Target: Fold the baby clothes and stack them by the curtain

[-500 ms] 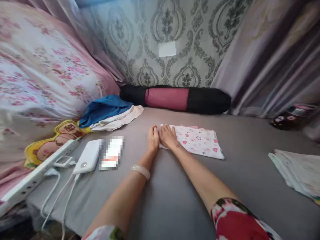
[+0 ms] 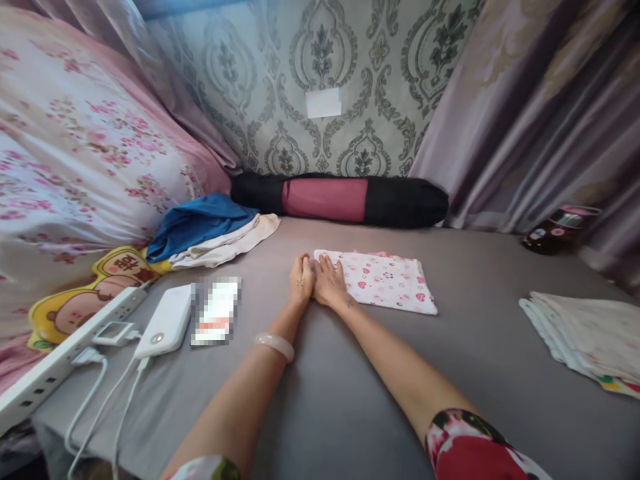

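Note:
A folded white cloth with pink hearts and flowers [image 2: 387, 280] lies flat on the grey sheet in the head view. My right hand [image 2: 327, 280] rests palm down over its left end, fingers stretched out and somewhat apart. Right beside it, at the cloth's left edge, my left hand [image 2: 301, 280] stands on its side on the sheet. Its fingers look extended and close together, though their far side is hidden. The two hands touch or nearly touch. A pale bangle [image 2: 274, 345] circles my left wrist.
To the left are a white power bank [image 2: 166, 321], a blurred phone [image 2: 216, 312], a power strip [image 2: 60, 360] with cables, and blue clothing [image 2: 197, 223]. A black and pink bolster [image 2: 325, 199] lies along the wall. Folded cloths [image 2: 585, 333] and a dark jar [image 2: 555, 232] are at right.
The view has turned slightly right, so things appear farther left. Both hands have slid a little towards me along the cloth's left end.

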Demonstrator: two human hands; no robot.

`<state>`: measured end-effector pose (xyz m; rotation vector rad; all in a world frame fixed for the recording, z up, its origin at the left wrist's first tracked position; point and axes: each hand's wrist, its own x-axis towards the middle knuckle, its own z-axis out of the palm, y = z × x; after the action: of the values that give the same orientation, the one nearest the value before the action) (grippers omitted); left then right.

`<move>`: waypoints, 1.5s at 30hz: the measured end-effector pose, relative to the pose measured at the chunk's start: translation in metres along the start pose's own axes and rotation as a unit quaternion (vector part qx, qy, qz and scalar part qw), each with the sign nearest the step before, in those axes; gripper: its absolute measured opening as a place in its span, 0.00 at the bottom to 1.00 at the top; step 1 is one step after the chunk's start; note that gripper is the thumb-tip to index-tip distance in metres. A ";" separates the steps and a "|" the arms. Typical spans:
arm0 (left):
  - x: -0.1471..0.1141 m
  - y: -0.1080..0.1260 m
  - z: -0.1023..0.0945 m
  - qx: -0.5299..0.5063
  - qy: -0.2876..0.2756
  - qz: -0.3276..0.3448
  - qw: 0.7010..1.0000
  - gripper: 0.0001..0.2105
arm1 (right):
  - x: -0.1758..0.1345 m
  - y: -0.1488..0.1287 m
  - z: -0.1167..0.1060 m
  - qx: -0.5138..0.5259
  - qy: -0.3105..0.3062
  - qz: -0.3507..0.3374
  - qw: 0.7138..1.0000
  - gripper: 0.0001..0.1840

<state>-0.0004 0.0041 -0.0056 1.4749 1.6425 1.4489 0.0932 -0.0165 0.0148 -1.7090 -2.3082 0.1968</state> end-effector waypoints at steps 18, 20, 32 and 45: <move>-0.012 0.007 0.000 0.294 -0.237 0.160 0.912 0.25 | -0.006 0.039 -0.002 -0.030 0.035 0.055 0.997 0.28; -0.012 0.009 0.000 0.305 -0.240 0.164 0.907 0.25 | -0.006 0.040 -0.003 -0.024 0.029 0.054 0.998 0.28; -0.020 0.016 0.002 0.375 -0.257 0.215 0.864 0.24 | -0.026 0.073 -0.018 -0.051 0.048 0.115 0.991 0.29; -0.019 0.011 0.004 0.369 -0.264 0.211 0.866 0.25 | -0.027 0.077 -0.016 -0.042 0.043 0.113 0.992 0.29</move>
<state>0.0123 -0.0132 -0.0021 2.5019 1.6262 0.4449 0.1759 -0.0200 0.0062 -1.9787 -2.0877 0.0691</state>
